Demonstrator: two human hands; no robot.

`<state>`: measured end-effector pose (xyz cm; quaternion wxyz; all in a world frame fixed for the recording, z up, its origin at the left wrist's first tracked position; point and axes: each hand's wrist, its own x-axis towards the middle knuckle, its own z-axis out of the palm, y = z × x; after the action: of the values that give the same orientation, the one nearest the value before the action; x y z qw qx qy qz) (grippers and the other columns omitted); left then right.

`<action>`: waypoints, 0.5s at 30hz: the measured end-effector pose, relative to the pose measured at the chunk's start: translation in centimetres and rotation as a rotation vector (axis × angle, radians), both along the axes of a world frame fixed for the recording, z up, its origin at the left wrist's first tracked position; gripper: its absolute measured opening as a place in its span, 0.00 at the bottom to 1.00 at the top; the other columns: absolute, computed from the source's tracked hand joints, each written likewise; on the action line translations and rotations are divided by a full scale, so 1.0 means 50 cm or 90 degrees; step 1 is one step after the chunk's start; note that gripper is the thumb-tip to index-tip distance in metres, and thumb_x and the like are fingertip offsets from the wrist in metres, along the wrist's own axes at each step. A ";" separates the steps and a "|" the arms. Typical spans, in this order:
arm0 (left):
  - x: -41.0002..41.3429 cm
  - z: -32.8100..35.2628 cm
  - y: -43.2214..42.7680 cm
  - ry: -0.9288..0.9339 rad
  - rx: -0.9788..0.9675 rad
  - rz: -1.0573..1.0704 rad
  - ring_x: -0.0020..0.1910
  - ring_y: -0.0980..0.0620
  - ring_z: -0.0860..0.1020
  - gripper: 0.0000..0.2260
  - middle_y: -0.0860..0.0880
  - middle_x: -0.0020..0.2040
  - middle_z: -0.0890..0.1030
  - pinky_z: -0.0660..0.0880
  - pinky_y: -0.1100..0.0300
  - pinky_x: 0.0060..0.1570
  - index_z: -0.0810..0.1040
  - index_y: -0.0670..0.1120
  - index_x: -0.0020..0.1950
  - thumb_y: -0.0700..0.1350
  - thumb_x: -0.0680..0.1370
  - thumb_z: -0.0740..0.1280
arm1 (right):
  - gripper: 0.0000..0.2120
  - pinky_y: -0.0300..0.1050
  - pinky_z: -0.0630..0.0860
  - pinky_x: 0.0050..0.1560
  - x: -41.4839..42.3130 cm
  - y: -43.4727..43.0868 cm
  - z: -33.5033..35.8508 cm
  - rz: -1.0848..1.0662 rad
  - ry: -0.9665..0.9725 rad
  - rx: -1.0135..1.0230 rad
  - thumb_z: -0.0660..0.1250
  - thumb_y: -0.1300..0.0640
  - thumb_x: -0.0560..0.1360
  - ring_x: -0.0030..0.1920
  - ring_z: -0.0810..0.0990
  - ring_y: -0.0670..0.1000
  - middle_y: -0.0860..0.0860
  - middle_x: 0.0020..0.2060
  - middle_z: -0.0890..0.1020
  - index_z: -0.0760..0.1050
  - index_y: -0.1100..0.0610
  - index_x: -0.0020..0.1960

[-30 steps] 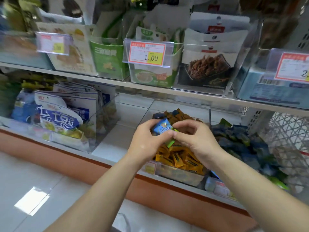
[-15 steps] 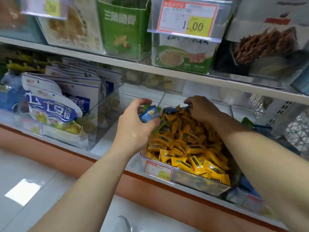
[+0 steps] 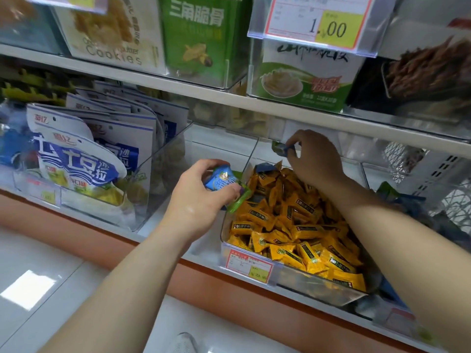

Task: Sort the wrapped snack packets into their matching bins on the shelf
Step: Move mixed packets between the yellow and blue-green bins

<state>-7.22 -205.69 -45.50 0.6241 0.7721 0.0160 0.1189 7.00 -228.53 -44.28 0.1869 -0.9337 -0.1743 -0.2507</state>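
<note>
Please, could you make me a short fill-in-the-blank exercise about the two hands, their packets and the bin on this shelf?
1. The left hand holds a packet whose printed face is mostly ____.
2. The right hand pinches a small packet over the clear bin, whose heap of snacks is ____.
3. The large price tag on the upper shelf reads ____.

Missing words: blue; yellow; 1.00
</note>
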 end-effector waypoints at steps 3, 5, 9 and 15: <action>-0.002 0.002 -0.004 0.005 0.008 -0.006 0.49 0.54 0.81 0.22 0.52 0.53 0.80 0.80 0.65 0.42 0.77 0.50 0.64 0.45 0.71 0.77 | 0.05 0.47 0.71 0.45 0.016 0.034 -0.012 0.060 0.078 -0.089 0.65 0.58 0.78 0.49 0.77 0.52 0.51 0.51 0.81 0.77 0.52 0.53; -0.004 0.003 -0.006 0.007 0.005 -0.007 0.51 0.52 0.81 0.22 0.50 0.54 0.80 0.81 0.63 0.43 0.76 0.49 0.64 0.44 0.72 0.77 | 0.07 0.50 0.75 0.49 0.034 0.045 -0.020 0.065 0.199 -0.134 0.65 0.58 0.77 0.51 0.78 0.55 0.53 0.54 0.80 0.75 0.51 0.55; -0.007 0.003 -0.005 0.005 0.010 -0.015 0.51 0.53 0.80 0.23 0.50 0.55 0.79 0.79 0.67 0.41 0.76 0.49 0.65 0.45 0.72 0.76 | 0.21 0.49 0.74 0.53 0.066 0.050 -0.022 0.063 0.376 -0.131 0.67 0.51 0.75 0.58 0.77 0.56 0.53 0.63 0.77 0.69 0.45 0.67; -0.009 0.004 -0.005 0.007 0.011 -0.020 0.52 0.52 0.80 0.23 0.48 0.57 0.79 0.81 0.63 0.45 0.75 0.48 0.66 0.44 0.72 0.76 | 0.32 0.47 0.72 0.57 0.092 0.053 -0.034 0.077 0.407 -0.117 0.75 0.50 0.71 0.64 0.74 0.56 0.53 0.68 0.75 0.68 0.48 0.72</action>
<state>-7.66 -205.93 -45.32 0.6193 0.7781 0.0063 0.1052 11.59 -225.85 -45.97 0.1620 -0.9660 -0.1836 0.0830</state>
